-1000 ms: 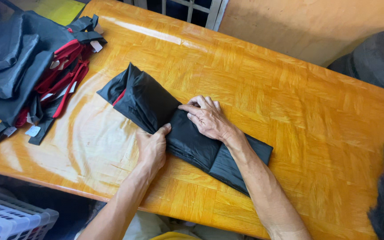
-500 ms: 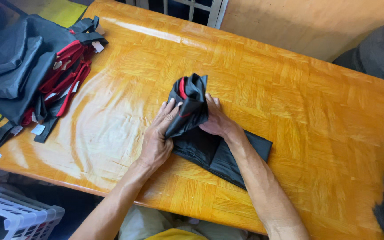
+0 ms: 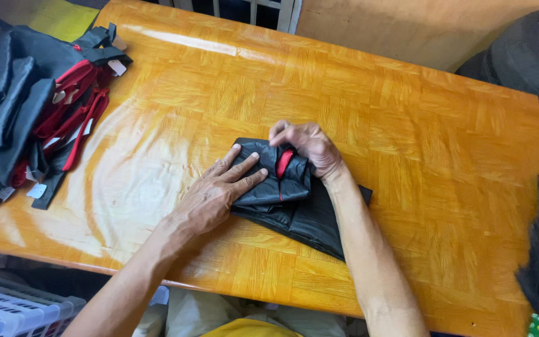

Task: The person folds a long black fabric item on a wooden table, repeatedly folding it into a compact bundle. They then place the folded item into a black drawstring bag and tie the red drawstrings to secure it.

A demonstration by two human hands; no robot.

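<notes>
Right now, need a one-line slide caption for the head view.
Both hands, left hand and right hand, press a folded black fabric bag with red trim on an orange wooden table.

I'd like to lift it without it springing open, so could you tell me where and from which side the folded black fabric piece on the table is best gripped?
Probably at the thick folded end of the black fabric piece, where the left hand presses flat and the right hand pinches by the red trim. Come from above, clamping all layers together; the thin single-layer tail toward the table's near edge would let the fold unroll.
</notes>
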